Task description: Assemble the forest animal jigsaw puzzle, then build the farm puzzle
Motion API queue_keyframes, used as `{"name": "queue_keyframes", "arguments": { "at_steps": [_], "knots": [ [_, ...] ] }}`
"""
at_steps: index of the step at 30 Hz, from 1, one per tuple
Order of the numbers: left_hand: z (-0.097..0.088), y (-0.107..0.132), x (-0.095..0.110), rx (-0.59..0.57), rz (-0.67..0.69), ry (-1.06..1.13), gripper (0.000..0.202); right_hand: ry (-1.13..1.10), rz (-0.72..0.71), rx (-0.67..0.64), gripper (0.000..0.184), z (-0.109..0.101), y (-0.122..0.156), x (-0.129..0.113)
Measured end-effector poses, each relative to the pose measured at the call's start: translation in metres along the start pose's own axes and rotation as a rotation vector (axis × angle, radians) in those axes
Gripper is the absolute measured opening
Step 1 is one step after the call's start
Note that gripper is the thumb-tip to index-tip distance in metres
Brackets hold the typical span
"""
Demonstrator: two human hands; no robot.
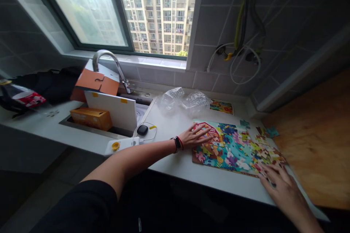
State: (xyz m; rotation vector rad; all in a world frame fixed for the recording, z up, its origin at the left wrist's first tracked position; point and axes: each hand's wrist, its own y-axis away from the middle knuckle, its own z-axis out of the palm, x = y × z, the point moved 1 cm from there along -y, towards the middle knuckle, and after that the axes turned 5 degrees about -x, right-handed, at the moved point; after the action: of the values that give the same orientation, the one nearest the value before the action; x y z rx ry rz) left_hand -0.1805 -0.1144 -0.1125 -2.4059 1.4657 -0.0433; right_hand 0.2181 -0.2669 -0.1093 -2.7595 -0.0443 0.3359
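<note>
A colourful jigsaw puzzle [232, 145] lies flat on the white counter, its left and middle parts joined into a picture with rabbits and a red house. Over its upper left corner my left hand [195, 136] rests with the fingers spread, a dark band on the wrist. My right hand [283, 185] is at the lower right corner, its fingertips by the loose puzzle pieces [270, 153] heaped along that side. Those fingers are bent and partly blurred, and whether they pinch a piece I cannot make out. Two teal pieces lie above the puzzle's right end.
Crumpled clear plastic bags [186, 100] and a small picture card [221, 106] lie behind the puzzle. Left of them are a sink with a faucet [109, 56], boxes, a white board [112, 109] and a power strip [123, 145]. A wooden panel [314, 134] stands at the right.
</note>
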Motion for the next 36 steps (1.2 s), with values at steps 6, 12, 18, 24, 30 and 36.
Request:
{"name": "queue_keyframes", "arguments": {
  "at_steps": [6,12,18,24,30,36],
  "knots": [
    [-0.004,-0.003,-0.001,-0.003,0.069,0.008,0.062,0.073,0.072,-0.242,0.066,0.006,0.009,0.048],
    [-0.023,-0.014,-0.006,-0.056,0.108,0.058,0.053,-0.069,0.128,-0.264,0.057,0.001,0.0,0.042],
    [-0.108,-0.04,0.048,-0.352,0.323,0.561,0.024,-0.084,0.1,-0.218,0.052,-0.018,-0.006,0.029],
    [-0.162,-0.044,0.13,-0.622,0.436,1.055,0.03,-0.144,0.036,-0.146,0.046,-0.027,-0.006,0.01],
    [-0.114,-0.054,0.169,-0.179,0.762,0.46,0.025,-0.259,-0.015,-0.105,0.049,-0.031,-0.002,-0.016],
    [-0.076,-0.073,0.177,0.046,0.812,0.367,0.022,-0.395,-0.106,-0.181,0.05,-0.027,-0.001,-0.038]
  ]
}}
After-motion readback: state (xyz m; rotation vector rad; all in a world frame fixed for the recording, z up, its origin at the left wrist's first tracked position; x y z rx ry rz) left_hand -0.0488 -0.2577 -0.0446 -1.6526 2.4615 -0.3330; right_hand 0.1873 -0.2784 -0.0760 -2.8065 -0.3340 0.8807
